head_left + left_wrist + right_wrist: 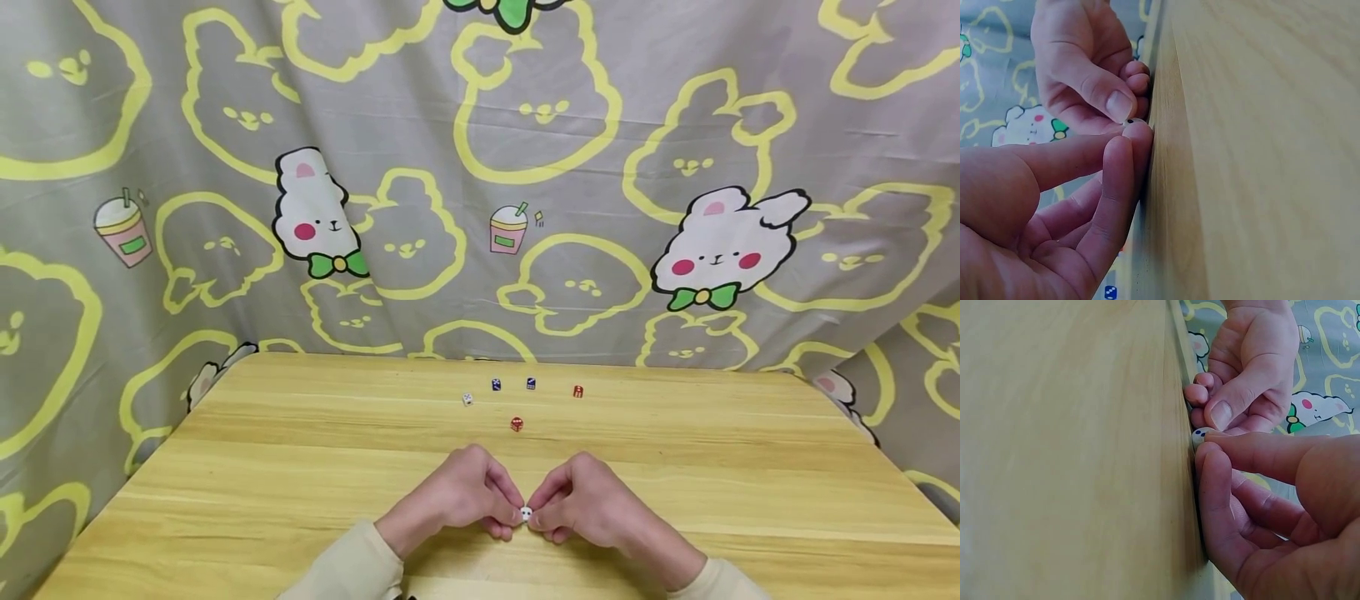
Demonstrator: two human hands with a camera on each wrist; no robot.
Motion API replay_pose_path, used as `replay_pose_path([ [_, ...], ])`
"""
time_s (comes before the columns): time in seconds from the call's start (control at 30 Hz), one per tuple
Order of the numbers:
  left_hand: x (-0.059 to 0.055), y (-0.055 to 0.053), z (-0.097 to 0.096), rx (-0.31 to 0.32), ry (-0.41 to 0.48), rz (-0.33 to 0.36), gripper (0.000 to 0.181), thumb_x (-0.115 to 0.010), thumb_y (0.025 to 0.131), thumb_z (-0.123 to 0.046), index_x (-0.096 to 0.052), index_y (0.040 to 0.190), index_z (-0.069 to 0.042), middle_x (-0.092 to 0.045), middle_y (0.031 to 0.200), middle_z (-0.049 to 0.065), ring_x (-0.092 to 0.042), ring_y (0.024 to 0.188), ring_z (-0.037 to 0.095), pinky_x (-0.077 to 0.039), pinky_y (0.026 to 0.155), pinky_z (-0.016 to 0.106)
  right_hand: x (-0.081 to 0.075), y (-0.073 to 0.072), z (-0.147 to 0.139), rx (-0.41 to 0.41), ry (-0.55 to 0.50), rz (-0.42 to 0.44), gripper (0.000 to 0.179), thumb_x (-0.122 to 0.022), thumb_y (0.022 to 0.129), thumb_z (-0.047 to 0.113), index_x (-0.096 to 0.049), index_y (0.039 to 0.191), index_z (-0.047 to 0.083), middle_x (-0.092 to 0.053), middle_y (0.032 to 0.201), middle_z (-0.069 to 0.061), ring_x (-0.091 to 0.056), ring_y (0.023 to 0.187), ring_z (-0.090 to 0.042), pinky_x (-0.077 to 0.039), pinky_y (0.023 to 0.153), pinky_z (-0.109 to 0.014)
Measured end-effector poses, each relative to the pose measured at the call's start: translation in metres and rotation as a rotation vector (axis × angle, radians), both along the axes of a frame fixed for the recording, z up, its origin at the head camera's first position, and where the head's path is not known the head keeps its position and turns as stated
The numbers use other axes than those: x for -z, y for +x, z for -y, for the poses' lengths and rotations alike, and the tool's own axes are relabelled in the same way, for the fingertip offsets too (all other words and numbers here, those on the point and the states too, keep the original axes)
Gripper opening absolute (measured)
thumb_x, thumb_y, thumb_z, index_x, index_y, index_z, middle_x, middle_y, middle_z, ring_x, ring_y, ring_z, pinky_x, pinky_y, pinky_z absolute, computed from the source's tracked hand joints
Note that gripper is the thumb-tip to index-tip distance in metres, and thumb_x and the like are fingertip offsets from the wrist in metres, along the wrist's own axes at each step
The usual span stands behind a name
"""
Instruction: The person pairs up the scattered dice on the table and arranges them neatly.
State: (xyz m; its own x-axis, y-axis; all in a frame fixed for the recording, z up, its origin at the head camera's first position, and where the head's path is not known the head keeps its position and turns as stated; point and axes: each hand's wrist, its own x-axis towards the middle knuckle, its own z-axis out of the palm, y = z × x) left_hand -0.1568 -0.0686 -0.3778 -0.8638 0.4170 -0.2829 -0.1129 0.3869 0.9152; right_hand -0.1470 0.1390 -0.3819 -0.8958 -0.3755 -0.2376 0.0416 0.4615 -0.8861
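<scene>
A small white die with dark pips (527,514) is at the front of the table, between both hands. My left hand (477,493) holds it from the left with thumb and index fingertips. From the right, my right hand (583,502) pinches the same die between thumb and forefinger. In the right wrist view, part of the white die (1199,435) shows between the fingertips. Most of it is covered by fingers in the left wrist view, where only a sliver of the die (1133,121) peeks out. The other fingers of both hands are curled near the tabletop.
Farther back on the wooden table (300,450) lie a white die (468,399), two blue dice, one left (496,384) and one right (531,383), and two red dice, one nearer (517,424) and one farther right (578,391). A patterned grey curtain (420,125) hangs behind the table.
</scene>
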Motion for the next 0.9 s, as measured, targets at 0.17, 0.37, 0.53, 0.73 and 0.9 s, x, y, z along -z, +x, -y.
replay_pose_path([
  [0.17,0.0012,-0.0007,-0.0008,0.002,0.005,0.009,0.011,-0.082,0.082,0.011,-0.076,0.082,0.001,-0.076,0.07,0.014,-0.07,0.055,0.014,-0.062,0.057,0.028,0.0011,0.0001,-0.0007,-0.004,-0.022,0.003,0.009,-0.086,0.083,0.001,-0.079,0.089,0.0,-0.075,0.073,-0.006,-0.07,0.062,-0.014,-0.064,0.063,-0.033],
  [0.37,0.001,-0.0001,-0.0005,0.002,0.006,0.003,0.012,-0.082,0.081,0.011,-0.076,0.081,0.001,-0.075,0.07,0.013,-0.07,0.055,0.014,-0.062,0.057,0.029,0.0017,0.0003,0.0,-0.002,-0.025,0.003,0.009,-0.086,0.084,0.001,-0.079,0.089,0.0,-0.075,0.073,-0.006,-0.07,0.062,-0.014,-0.064,0.064,-0.033],
  [0.53,0.0003,0.0005,-0.0002,0.0,0.008,0.004,0.013,-0.082,0.081,0.012,-0.076,0.081,0.0,-0.076,0.07,0.014,-0.07,0.055,0.014,-0.062,0.058,0.03,0.0013,0.0002,0.0007,0.003,-0.016,0.007,0.009,-0.087,0.084,0.002,-0.079,0.09,0.001,-0.075,0.074,-0.006,-0.07,0.062,-0.014,-0.064,0.064,-0.033],
  [0.73,0.0004,0.0004,-0.0005,0.0,0.0,-0.002,0.013,-0.082,0.081,0.012,-0.076,0.081,0.0,-0.075,0.069,0.013,-0.07,0.055,0.014,-0.062,0.057,0.03,0.001,0.0001,0.001,0.007,-0.01,0.007,0.01,-0.087,0.083,0.002,-0.079,0.088,0.001,-0.074,0.073,-0.005,-0.07,0.061,-0.013,-0.064,0.063,-0.032],
  [0.9,0.0011,0.0002,-0.0013,-0.004,-0.003,-0.009,0.013,-0.082,0.081,0.012,-0.076,0.081,0.0,-0.075,0.069,0.014,-0.07,0.055,0.015,-0.062,0.057,0.03,0.0009,0.0,0.0006,0.001,-0.017,0.01,0.01,-0.088,0.083,0.001,-0.079,0.088,0.001,-0.075,0.073,-0.006,-0.07,0.062,-0.013,-0.064,0.063,-0.032],
])
